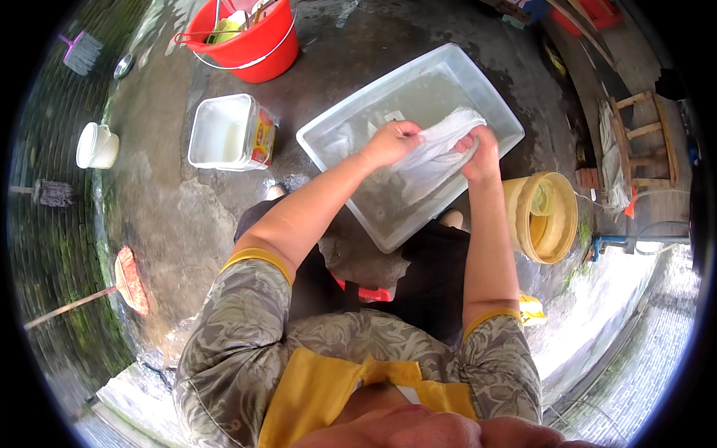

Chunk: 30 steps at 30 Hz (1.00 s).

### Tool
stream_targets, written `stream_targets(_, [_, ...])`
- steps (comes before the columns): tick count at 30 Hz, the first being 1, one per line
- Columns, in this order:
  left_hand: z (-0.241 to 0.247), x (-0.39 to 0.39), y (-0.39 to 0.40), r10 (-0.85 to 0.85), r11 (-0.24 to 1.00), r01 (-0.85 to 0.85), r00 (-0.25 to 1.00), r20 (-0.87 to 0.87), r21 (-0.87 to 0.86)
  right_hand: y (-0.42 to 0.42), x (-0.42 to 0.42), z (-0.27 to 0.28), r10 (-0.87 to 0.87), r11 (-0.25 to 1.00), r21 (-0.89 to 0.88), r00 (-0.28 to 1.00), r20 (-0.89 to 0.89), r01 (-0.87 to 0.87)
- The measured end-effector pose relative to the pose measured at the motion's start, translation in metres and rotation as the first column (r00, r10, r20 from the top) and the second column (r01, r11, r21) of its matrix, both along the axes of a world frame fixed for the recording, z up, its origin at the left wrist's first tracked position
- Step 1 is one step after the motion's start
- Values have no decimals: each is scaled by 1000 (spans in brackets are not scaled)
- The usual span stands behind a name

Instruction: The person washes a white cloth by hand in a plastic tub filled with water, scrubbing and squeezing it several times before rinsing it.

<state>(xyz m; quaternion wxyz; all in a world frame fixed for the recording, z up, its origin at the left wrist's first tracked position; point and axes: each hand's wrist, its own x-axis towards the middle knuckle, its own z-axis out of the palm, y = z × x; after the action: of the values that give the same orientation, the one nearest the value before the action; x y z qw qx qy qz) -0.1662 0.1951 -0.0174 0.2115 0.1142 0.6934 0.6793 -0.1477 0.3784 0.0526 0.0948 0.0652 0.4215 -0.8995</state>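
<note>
A wet white cloth (pixel 431 159) is stretched between my two hands over a translucent plastic tub (pixel 386 244). My left hand (pixel 394 143) pinches the cloth's left edge between thumb and fingers. Bunched fabric is gripped by my right hand (pixel 482 154) at the other side, close to the tub's right wall. The lower part of the cloth hangs down towards cloudy water (pixel 425 92); whether it dips in is hard to tell. More pale fabric (pixel 339 140) lies in the water at the tub's left end.
Left of the tub stands a square white bucket (pixel 221 134); behind it, a red bucket (pixel 246 56) holds several utensils. A yellowish bucket (pixel 512 215) is close by my right forearm. Brooms and a mop (pixel 131 280) line the left wall. A wooden frame (pixel 644 134) leans at right.
</note>
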Motion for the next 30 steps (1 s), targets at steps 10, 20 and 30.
stream_targets(10, [-14,-13,-17,368,930,-349,879,304,-119,-6,-5,-16,-97,853,502,989,-115,142])
stream_targets(20, [-29,22,18,-250,749,-470,452,856,467,-69,47,-28,104,732,675,963,-249,96])
stream_targets(30, [-52,0,-20,-235,838,-322,515,824,440,-64,71,12,267,776,626,856,-443,82])
